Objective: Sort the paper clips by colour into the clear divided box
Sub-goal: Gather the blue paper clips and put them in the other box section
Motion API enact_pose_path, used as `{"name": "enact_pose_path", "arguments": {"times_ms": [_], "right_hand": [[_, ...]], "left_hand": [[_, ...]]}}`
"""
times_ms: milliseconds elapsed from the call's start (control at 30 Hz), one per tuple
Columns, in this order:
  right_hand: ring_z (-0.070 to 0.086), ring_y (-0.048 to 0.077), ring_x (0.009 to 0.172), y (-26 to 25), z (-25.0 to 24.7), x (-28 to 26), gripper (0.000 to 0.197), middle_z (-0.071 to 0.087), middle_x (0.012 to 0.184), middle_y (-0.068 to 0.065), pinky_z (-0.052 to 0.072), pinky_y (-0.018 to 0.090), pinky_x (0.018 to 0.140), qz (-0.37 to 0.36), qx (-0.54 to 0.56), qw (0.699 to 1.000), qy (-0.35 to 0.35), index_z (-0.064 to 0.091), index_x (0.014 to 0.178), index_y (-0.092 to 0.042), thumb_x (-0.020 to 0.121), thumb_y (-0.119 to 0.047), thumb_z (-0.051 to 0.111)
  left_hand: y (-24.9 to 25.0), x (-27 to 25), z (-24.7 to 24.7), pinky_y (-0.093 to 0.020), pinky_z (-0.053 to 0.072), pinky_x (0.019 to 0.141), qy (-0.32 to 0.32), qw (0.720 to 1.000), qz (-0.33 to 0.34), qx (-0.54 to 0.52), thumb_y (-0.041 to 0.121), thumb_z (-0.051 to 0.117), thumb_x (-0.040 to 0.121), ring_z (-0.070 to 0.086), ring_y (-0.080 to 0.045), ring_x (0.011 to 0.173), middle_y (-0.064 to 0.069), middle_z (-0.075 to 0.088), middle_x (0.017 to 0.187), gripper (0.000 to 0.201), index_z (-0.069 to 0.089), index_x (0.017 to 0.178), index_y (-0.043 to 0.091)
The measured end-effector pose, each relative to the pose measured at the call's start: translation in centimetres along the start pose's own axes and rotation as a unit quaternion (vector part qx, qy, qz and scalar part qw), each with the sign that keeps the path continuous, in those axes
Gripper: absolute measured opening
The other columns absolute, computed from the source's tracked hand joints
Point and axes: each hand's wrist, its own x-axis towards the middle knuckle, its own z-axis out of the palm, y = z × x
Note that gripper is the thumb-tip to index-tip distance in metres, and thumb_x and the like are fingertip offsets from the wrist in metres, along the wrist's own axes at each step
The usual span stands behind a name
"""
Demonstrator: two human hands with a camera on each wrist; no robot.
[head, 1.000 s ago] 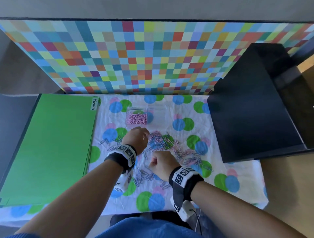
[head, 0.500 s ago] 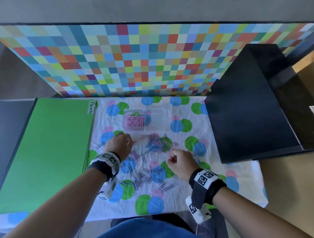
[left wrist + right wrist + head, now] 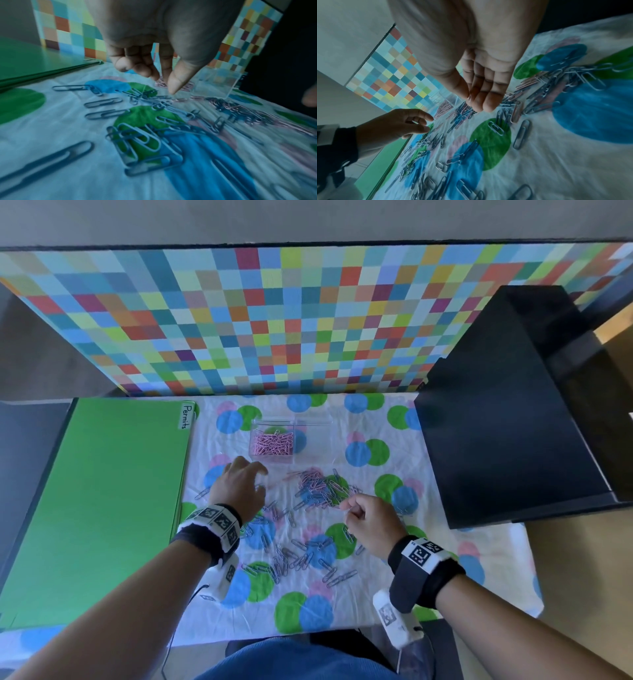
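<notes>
On the folder (image 3: 96, 501) at the left, a tab read "Permits" (image 3: 186, 416). The clear box (image 3: 294, 441) stood on the spotted cloth (image 3: 445, 570); its left compartment held pink clips (image 3: 273, 444), its right looked bare. Blue and pink clips (image 3: 322, 489) lay heaped just before it. The left hand (image 3: 239, 487) hovered with loose fingers, holding nothing. The right hand (image 3: 371, 520) was curled; whether it pinched a clip, I cannot tell.

A spotted cloth (image 3: 445, 559) covers the table, bearing loose paper clips (image 3: 318, 491).
</notes>
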Motion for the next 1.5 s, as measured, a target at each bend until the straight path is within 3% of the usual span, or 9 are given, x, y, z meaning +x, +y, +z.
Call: {"name": "enact_pose_path", "arguments": {"times_ms": [267, 433, 667, 833, 1067, 1200, 1300, 1400, 1500], "right_hand": [[0.062, 0.008, 0.066, -0.2, -0.6, 0.0, 0.019, 0.062, 0.066, -0.012, 0.054, 0.026, 0.068, 0.006, 0.027, 1.000, 0.002, 0.066, 0.085, -0.022, 0.085, -0.007, 0.056], [0.065, 0.013, 0.070, 0.1, -0.7, -0.1, 0.022, 0.066, 0.070, -0.007, 0.057, 0.034, 0.074, 0.016, 0.040, 0.999, 0.006, 0.066, 0.083, -0.024, 0.084, -0.004, 0.056], [0.063, 0.004, 0.070, -0.1, -1.1, -0.6, 0.019, 0.067, 0.079, -0.009, 0.053, 0.019, 0.073, -0.006, 0.015, 1.000, 0.000, 0.068, 0.093, -0.017, 0.086, -0.003, 0.056], [0.059, -0.007, 0.070, 0.1, -1.4, -0.7, 0.020, 0.065, 0.083, -0.010, 0.043, 0.002, 0.066, -0.017, -0.005, 1.000, -0.001, 0.068, 0.097, -0.012, 0.086, -0.002, 0.055], [0.061, 0.002, 0.078, -0.8, -0.8, -0.3, 0.019, 0.069, 0.091, -0.003, 0.043, 0.001, 0.069, -0.023, -0.013, 1.000, -0.009, 0.068, 0.098, -0.011, 0.087, -0.003, 0.055], [0.058, 0.000, 0.071, -2.0, -0.7, 0.0, 0.019, 0.063, 0.079, -0.010, 0.042, 0.002, 0.064, -0.024, -0.016, 0.999, -0.016, 0.068, 0.096, -0.012, 0.084, -0.002, 0.057], [0.056, -0.002, 0.066, -3.4, -0.7, 0.7, 0.015, 0.060, 0.072, -0.012, 0.042, 0.003, 0.061, -0.031, -0.014, 0.999, -0.005, 0.068, 0.092, -0.015, 0.083, -0.005, 0.061], [0.059, 0.002, 0.068, -5.1, -0.7, 1.7, 0.011, 0.063, 0.071, -0.011, 0.043, 0.004, 0.063, -0.037, -0.003, 0.999, 0.025, 0.068, 0.087, -0.016, 0.081, -0.009, 0.064], [0.059, 0.003, 0.066, -6.9, -0.5, 2.6, 0.008, 0.065, 0.072, -0.006, 0.044, 0.005, 0.062, -0.044, 0.031, 0.998, 0.040, 0.069, 0.084, -0.013, 0.081, -0.007, 0.066]], "left_hand": [[1.8, 1.0, 0.6, -0.037, 0.047, 0.081, -0.059, 0.996, 0.021, 0.058, 0.028, 0.052, 0.092, 0.051, -0.023, 0.106, -0.001, 0.054, 0.106, 0.011, 0.061, 0.097, 0.022], [2.5, 1.2, 0.8, -0.031, 0.047, 0.082, -0.036, 0.992, 0.120, 0.005, 0.025, 0.053, 0.092, 0.054, -0.019, 0.100, 0.001, 0.057, 0.103, 0.010, 0.061, 0.093, 0.019], [3.7, 2.5, 1.7, -0.037, 0.054, 0.077, -0.026, 0.996, 0.079, -0.037, 0.034, 0.054, 0.093, 0.064, -0.022, 0.089, 0.000, 0.065, 0.103, 0.021, 0.060, 0.107, 0.020], [3.9, 2.9, 2.0, -0.035, 0.053, 0.075, -0.038, 0.998, 0.053, -0.013, 0.037, 0.052, 0.093, 0.062, -0.020, 0.083, 0.001, 0.064, 0.098, 0.019, 0.061, 0.091, 0.020], [3.9, 2.5, 2.0, -0.035, 0.049, 0.082, -0.064, 0.996, 0.048, 0.035, 0.034, 0.048, 0.095, 0.057, -0.023, 0.099, -0.005, 0.055, 0.106, 0.025, 0.058, 0.105, 0.013], [3.3, 1.5, 2.0, -0.031, 0.048, 0.072, -0.041, 0.997, 0.062, -0.003, 0.025, 0.053, 0.093, 0.061, -0.023, 0.086, -0.005, 0.061, 0.096, 0.015, 0.059, 0.094, 0.012], [3.0, 0.8, 1.7, -0.031, 0.052, 0.069, -0.029, 0.993, 0.012, -0.116, 0.017, 0.057, 0.088, 0.063, -0.019, 0.077, -0.001, 0.066, 0.083, 0.003, 0.059, 0.088, 0.014], [2.9, 0.2, 1.8, -0.026, 0.051, 0.065, -0.062, 0.948, -0.066, -0.306, 0.012, 0.062, 0.087, 0.062, -0.013, 0.067, 0.003, 0.066, 0.076, 0.017, 0.057, 0.102, 0.018], [3.9, -0.7, 2.0, -0.028, 0.054, 0.063, -0.108, 0.804, -0.138, -0.567, -0.003, 0.051, 0.090, 0.058, -0.014, 0.057, -0.002, 0.061, 0.063, 0.025, 0.061, 0.113, 0.002]]}}
